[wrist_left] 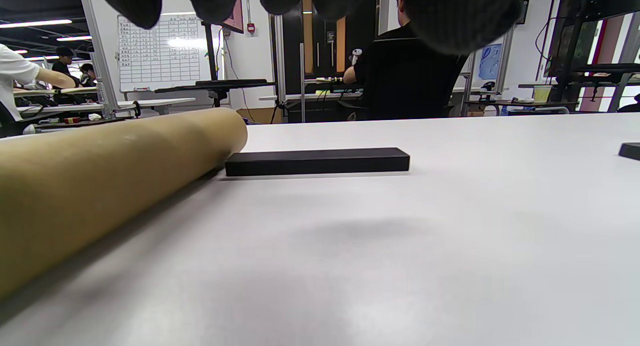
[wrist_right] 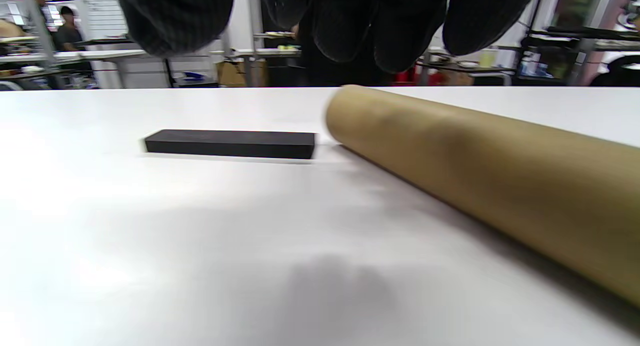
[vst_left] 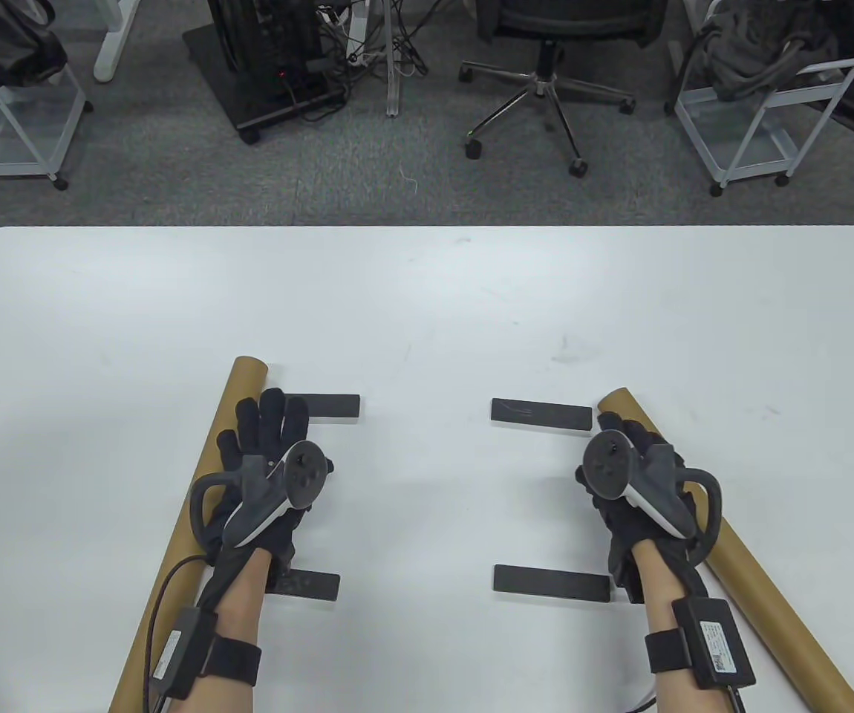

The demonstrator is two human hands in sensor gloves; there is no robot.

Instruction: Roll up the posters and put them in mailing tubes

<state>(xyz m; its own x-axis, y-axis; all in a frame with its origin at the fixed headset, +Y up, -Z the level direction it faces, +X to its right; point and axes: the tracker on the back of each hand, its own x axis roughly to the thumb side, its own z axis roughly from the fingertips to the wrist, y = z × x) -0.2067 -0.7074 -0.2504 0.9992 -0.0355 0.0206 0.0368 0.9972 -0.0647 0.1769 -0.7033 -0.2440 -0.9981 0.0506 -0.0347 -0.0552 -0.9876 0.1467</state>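
Two brown cardboard mailing tubes lie on the white table (vst_left: 427,312). The left tube (vst_left: 197,505) (wrist_left: 100,176) runs along the outer side of my left hand (vst_left: 267,438). That hand hovers flat with straight fingers and holds nothing. The right tube (vst_left: 761,587) (wrist_right: 490,166) passes partly under my right hand (vst_left: 635,460), whose relaxed fingers (wrist_right: 345,21) hang above the table and grip nothing. I cannot make out a poster on the white surface.
Four flat black bars lie between the tubes: far left (vst_left: 334,406) (wrist_left: 317,161), far right (vst_left: 542,414) (wrist_right: 230,143), near left (vst_left: 312,585), near right (vst_left: 552,583). Past the table's far edge stand an office chair (vst_left: 546,82) and wire carts (vst_left: 761,96).
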